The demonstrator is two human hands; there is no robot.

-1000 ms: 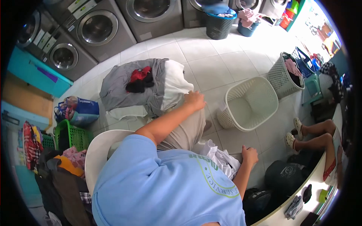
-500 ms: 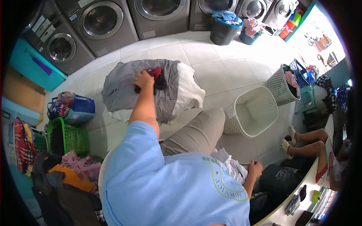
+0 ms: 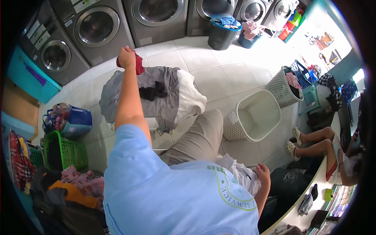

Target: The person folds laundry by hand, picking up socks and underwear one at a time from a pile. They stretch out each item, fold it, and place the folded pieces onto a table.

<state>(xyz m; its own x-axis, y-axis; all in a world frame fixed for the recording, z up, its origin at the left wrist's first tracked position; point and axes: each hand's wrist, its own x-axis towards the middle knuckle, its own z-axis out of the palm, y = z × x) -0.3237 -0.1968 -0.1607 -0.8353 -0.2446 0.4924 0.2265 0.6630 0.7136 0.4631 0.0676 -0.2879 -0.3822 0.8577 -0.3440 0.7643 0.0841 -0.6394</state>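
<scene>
Head view: the left hand (image 3: pixel 126 57) is raised, clamped on a red garment (image 3: pixel 138 64) above the grey sheet pile (image 3: pixel 133 88). Right hand (image 3: pixel 263 172) rests closed on white laundry (image 3: pixel 239 172), largely hidden behind the person's blue shirt (image 3: pixel 172 196).

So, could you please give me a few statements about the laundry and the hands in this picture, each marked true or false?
1. The left hand holds a red garment lifted above the grey pile. True.
2. The right hand rests on white cloth at the person's side. True.
3. The white basket on the floor is packed full of clothes. False: it looks empty inside.
4. A black garment lies on the grey pile. True.
5. The green basket stands right in front of the washing machines. False: it stands far from them, beside the blue bag.
</scene>
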